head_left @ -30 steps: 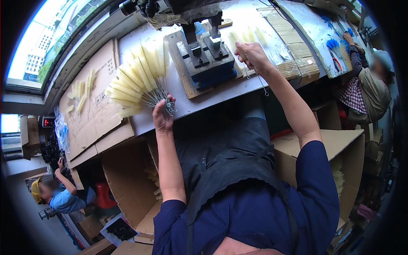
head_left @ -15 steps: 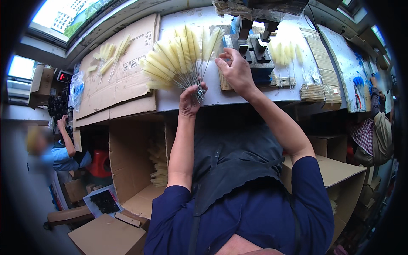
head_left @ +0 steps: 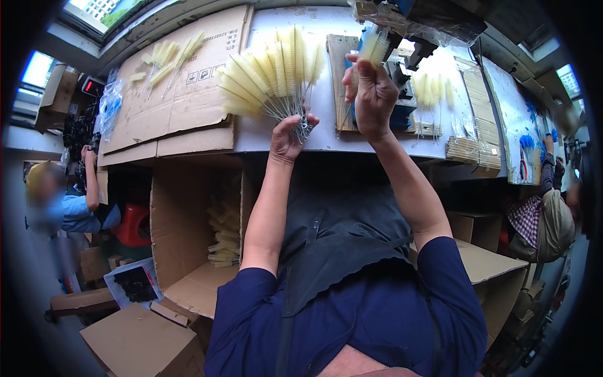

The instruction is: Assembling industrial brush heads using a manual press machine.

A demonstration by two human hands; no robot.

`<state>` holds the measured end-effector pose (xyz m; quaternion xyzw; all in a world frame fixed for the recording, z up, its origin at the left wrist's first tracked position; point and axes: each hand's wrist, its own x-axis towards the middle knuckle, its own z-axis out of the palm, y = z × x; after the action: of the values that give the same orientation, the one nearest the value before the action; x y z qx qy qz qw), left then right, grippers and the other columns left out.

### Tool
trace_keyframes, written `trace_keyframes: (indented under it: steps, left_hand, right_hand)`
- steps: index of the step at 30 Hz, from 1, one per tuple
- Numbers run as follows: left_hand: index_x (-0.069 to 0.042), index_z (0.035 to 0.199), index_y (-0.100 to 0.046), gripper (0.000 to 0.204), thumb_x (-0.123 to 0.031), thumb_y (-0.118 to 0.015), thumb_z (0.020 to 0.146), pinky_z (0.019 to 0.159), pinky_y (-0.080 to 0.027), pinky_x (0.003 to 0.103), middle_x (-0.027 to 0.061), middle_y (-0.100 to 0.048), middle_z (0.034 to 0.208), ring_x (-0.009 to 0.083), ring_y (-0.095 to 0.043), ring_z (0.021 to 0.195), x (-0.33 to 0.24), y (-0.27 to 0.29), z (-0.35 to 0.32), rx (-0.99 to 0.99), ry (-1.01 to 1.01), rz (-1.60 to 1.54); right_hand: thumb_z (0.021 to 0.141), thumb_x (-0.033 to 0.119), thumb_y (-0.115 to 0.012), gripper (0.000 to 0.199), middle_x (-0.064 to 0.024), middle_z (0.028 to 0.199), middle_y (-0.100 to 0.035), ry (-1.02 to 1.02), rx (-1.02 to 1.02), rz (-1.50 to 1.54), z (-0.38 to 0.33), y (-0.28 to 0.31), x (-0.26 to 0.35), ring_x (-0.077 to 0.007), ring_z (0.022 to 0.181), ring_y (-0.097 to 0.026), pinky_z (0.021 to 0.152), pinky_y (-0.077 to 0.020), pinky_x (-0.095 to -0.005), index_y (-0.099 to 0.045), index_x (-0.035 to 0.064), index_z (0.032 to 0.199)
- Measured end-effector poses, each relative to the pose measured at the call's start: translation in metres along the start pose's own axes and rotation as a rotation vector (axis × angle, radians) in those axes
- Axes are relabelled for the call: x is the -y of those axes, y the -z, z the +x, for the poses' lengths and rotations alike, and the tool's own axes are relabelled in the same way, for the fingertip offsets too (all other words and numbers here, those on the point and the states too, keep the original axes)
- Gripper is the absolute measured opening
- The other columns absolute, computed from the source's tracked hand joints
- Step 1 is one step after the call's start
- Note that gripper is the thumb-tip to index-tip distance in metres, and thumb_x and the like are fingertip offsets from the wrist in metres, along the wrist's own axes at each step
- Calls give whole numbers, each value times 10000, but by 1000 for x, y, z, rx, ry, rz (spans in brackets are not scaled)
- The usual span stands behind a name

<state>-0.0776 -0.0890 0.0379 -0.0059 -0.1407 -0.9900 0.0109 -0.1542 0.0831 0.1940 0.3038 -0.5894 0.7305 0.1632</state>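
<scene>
My left hand [head_left: 286, 139] is closed around the wire handles of a fanned bunch of pale yellow bottle brushes [head_left: 276, 72]. Their looped wire ends stick out by my fingers, and the bristle heads spread upward over the white table [head_left: 267, 28]. To the right, my right hand [head_left: 375, 103] is raised in front of a blue and black bench machine [head_left: 402, 113]. Its fingers pinch a single bottle brush [head_left: 375, 46], whose bristle head shows above the fingertips. The lower part of that brush is hidden by the hand.
More brushes lie on a cardboard sheet [head_left: 188, 113] at left and others [head_left: 430, 91] right of the machine. Wooden strips [head_left: 480, 113] run beyond those. Open cartons [head_left: 195, 217] holding brushes stand below the table edge. People work at both sides.
My right hand has moved right and up from beside the bunch to the machine and now pinches a brush. My left hand keeps its hold on the bunch. The whole view has shifted slightly.
</scene>
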Motion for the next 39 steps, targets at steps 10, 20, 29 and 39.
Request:
trace_keyframes:
  steps: [10,20,29,39]
  left_hand:
    - [98,1246,-538,448,-40,-644,833,942,-511,381,164,-635,1120,213,-640,931,2,-18,-5,-79,-25,154]
    - [93,1311,-456,499,23,-614,843,971,-497,385,189,-576,1203,217,-590,961,1,-15,-2,-44,-2,95]
    - [82,1281,-491,461,10,-615,844,957,-497,387,175,-583,1200,213,-609,965,-4,-8,-3,-115,-11,148]
    - [87,1259,-501,435,6,-613,846,945,-499,393,178,-581,1204,208,-608,938,0,-9,-2,-111,-20,162]
  right_hand:
    - [1047,380,-476,453,-1,652,-523,-1041,-6,332,-12,78,2,-36,426,-397,349,-345,-189,-604,-53,1006]
    - [1054,445,-417,535,-32,727,-550,-1184,-17,408,25,77,-14,-56,490,-439,381,-385,-200,-533,-68,1147]
    - [999,581,-404,723,-179,1009,-677,-1207,-63,608,23,71,15,-240,730,-702,621,-621,-348,-486,-101,1227]
    - [1062,381,-423,407,-7,685,-522,-1307,59,487,0,54,1,-39,423,-348,395,-346,-213,-557,2,997]
